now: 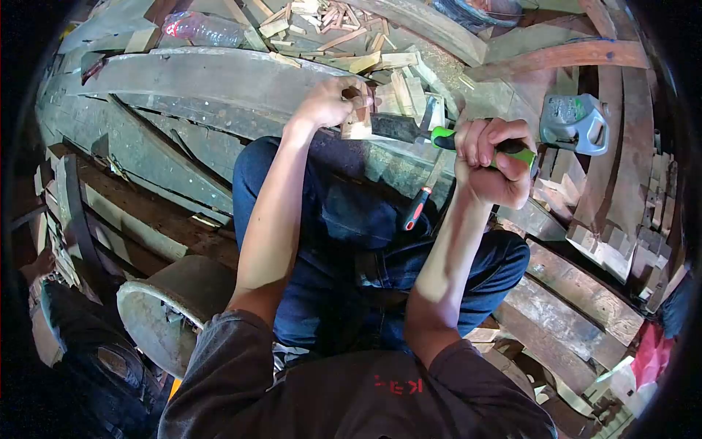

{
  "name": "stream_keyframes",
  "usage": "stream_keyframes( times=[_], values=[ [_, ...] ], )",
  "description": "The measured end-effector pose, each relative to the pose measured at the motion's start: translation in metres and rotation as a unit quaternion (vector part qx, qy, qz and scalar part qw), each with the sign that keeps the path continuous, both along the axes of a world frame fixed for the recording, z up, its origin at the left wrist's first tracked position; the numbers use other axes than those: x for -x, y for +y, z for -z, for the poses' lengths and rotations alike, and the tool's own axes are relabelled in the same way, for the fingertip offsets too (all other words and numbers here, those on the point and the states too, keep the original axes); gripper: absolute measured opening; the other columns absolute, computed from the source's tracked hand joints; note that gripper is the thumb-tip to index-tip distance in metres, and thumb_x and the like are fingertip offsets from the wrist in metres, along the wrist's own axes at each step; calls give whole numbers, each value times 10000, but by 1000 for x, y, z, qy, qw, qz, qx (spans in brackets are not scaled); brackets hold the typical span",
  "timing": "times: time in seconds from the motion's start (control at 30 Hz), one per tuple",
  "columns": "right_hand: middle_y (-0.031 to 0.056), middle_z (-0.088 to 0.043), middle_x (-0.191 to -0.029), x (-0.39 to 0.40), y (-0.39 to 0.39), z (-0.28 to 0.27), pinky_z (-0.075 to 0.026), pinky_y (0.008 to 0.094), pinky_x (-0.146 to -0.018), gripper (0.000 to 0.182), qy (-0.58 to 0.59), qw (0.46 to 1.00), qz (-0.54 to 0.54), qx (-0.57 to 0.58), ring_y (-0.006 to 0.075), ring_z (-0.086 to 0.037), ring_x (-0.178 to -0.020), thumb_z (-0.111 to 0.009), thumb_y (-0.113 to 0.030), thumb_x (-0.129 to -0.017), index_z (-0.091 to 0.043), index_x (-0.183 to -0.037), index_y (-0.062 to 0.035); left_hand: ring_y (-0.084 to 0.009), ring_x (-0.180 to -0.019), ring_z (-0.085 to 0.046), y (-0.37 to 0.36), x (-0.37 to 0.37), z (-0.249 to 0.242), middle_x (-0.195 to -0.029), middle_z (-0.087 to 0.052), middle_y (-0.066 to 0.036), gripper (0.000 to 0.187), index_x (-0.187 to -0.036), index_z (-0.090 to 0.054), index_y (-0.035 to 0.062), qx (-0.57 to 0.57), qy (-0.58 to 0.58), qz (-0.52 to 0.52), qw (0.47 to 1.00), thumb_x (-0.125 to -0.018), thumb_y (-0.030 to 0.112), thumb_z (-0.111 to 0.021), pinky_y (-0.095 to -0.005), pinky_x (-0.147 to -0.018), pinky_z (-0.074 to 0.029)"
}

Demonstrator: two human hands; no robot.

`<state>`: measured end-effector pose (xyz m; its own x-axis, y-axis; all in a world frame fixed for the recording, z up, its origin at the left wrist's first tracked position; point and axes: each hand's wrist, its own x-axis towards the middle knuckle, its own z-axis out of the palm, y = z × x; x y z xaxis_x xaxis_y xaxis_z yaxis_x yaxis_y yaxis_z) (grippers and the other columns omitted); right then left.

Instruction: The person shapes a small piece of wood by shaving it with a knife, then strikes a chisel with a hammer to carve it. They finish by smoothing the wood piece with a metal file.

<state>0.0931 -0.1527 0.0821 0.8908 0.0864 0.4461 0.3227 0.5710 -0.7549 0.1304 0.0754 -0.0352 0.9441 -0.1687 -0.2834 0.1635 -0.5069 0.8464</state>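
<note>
My left hand [333, 102] has its fingers closed round a small wooden block [356, 126] above the bench. In my right hand [497, 157] is the green-and-black handle of a broad-bladed tool. Its dark blade [395, 127] points left, with its end right at the block. A flat metal tool with a red-and-black handle [417, 208] lies below the blade, near my right knee. Pale wood pieces [406, 91] lie just beyond the blade.
A curved plank [197, 73] runs along the far side, with wood offcuts [329, 22] and a plastic bottle [205, 29] behind it. At right stands a grey-blue jug [574, 124]. A bucket [164, 311] sits at left, beside another person's dark clothing [102, 358].
</note>
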Motion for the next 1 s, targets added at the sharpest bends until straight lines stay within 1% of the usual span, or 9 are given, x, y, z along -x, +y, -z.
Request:
stream_keyframes(
  times=[0.1, 0.2, 0.3, 0.5, 0.6, 0.67, 0.77, 0.8, 1.0],
  values=[
    [60, -419, -578, 0, 1, 0, -303, 340, -465, 235, 0, 1000, 4, 1, 145, -353, -453, -530, -159, -716, -530, -835, 44, -250, -1039, -663, 2, -4, 0, -1095, -721, -106, 318, -1128, -709, 129, 31, 41, 32, 998, -890, 340, -712, -378, -911, -496],
    [62, -425, -583, -1, 1, -2, -306, 341, -468, 235, -1, 1000, 3, 1, 147, -356, -451, -531, -158, -714, -530, -835, 44, -220, -922, -702, 1, 0, -4, -964, -743, -105, 181, -1052, -712, 116, 23, 16, 10, 1000, -878, 160, -690, -318, -794, -520],
    [63, -432, -590, 0, 3, -2, -308, 341, -472, 235, -2, 1000, 1, -1, 147, -356, -448, -535, -156, -714, -531, -837, 44, -219, -913, -702, 1, 0, -9, -965, -742, -109, 181, -1050, -712, 112, 42, 36, 3, 998, -871, 129, -686, -319, -806, -523],
    [68, -448, -604, 0, 4, 0, -308, 331, -475, 236, -12, 1000, -11, 14, 143, -356, -454, -545, -145, -725, -528, -856, 50, -212, -904, -700, 0, 0, -2, -973, -742, -84, 186, -1054, -722, 144, -15, -6, -2, 1000, -879, 207, -707, -341, -806, -523],
    [64, -442, -599, 1, 7, -1, -304, 326, -475, 234, -19, 999, -16, 29, 138, -353, -460, -548, -132, -734, -526, -869, 58, -246, -1005, -667, 2, 2, -17, -1018, -725, -109, 312, -1057, -719, 113, 13, 36, 10, 999, -867, 360, -734, -357, -889, -492],
    [62, -437, -585, 2, 11, -4, -303, 328, -471, 237, -24, 999, -24, 28, 139, -363, -467, -555, -123, -743, -529, -878, 70, -237, -985, -667, 2, 0, -9, -1000, -725, -110, 304, -1046, -718, 110, 36, 54, 5, 998, -866, 353, -736, -356, -880, -492],
    [130, -471, -577, 9, 20, -13, -342, 344, -464, 199, -3, 1000, -5, -3, 171, -405, -467, -552, -39, -670, -514, -785, 119, -215, -932, -667, 2, -2, -8, -951, -729, -100, 277, -1022, -717, 98, 28, 70, -1, 997, -870, 328, -735, -353, -855, -494],
    [123, -478, -584, 11, 19, -12, -346, 343, -475, 209, -6, 1000, -12, -2, 173, -414, -473, -582, -46, -685, -523, -800, 119, -213, -923, -668, 3, -1, -8, -941, -729, -95, 268, -1013, -717, 96, 39, 64, 3, 997, -872, 323, -733, -352, -854, -493],
    [124, -490, -588, 20, 18, -8, -352, 341, -474, 220, -22, 1000, 17, 0, 178, -429, -482, -596, -63, -680, -535, -805, 107, -196, -900, -667, 3, -1, -1, -912, -733, -75, 228, -980, -719, 93, 40, 50, -1, 998, -900, 305, -699, -339, -866, -485]
  ],
)
